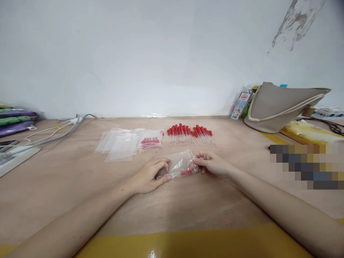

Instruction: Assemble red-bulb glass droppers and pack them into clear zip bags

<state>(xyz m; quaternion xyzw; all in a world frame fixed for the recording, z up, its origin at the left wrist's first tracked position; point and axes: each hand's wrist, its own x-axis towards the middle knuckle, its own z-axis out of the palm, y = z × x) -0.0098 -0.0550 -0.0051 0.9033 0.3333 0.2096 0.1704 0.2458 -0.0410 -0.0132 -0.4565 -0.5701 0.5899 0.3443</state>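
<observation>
Between my hands a clear plastic zip bag (176, 163) lies low over the table, with a red-bulbed dropper (186, 172) inside near its right end. My left hand (154, 174) holds the bag's left end, thumb along the near edge and fingers curled at the far side. At the right end, my right hand (212, 164) pinches the bag's edge between thumb and fingers. Beyond it lie several glass droppers with red rubber bulbs (180, 130), in two groups. Flat clear bags (122, 147) are spread to the left, beside a stack of filled bags (151, 141).
Cables (67, 127) and a white power strip (20, 159) lie at the left. At the right stand a grey pouch (282, 107) and a small carton (240, 105), with a yellow packet (306, 132) nearby. A white wall (161, 64) closes the table's far side.
</observation>
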